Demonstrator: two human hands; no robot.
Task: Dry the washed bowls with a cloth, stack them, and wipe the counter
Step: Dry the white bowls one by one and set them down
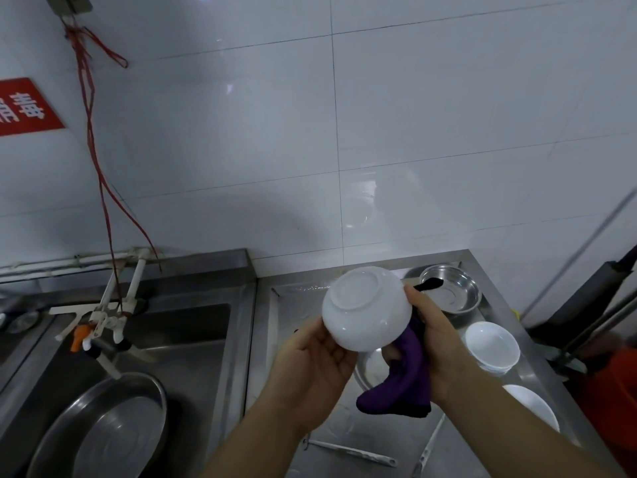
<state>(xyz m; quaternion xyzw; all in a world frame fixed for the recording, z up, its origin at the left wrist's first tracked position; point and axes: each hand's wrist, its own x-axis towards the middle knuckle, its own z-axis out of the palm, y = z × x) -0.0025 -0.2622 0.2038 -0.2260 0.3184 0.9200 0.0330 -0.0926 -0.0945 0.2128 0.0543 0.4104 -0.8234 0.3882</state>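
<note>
I hold a white bowl (365, 310) up above the steel counter (296, 339), its base turned toward me. My left hand (310, 367) cups the bowl's lower left side. My right hand (431, 336) grips a purple cloth (403, 384) against the bowl's right side, and the cloth hangs down below it. A stack of white bowls (492, 345) stands upright on the counter to the right. Another white bowl (532, 405) sits nearer me, partly hidden by my right forearm.
A steel bowl (455, 291) with a dark utensil stands at the counter's back right. A steel dish (370, 370) lies under my hands. Left is a sink (179, 339) with taps (100, 326) and a large steel basin (110, 429). Two metal utensils (351, 451) lie near the front edge.
</note>
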